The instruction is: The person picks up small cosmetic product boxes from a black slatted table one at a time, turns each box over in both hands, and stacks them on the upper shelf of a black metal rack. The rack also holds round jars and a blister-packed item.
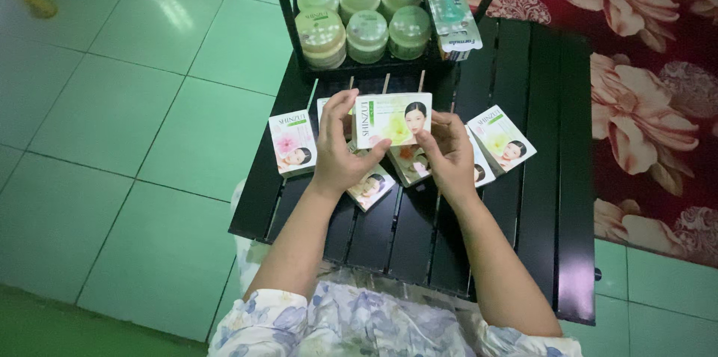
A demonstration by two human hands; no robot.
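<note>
Both my hands hold up one small white and green box with a flower picture, above a black slatted table. My left hand grips its left end, thumb on the front. My right hand holds its right lower corner. Several similar small boxes lie flat on the table under and around my hands: one with a pink flower to the left, one to the right, another below my left hand.
A black rack at the table's far end holds several round lidded jars stacked in rows, with long tube boxes leaning beside them. Green tiled floor lies to the left; a red floral rug is on the right.
</note>
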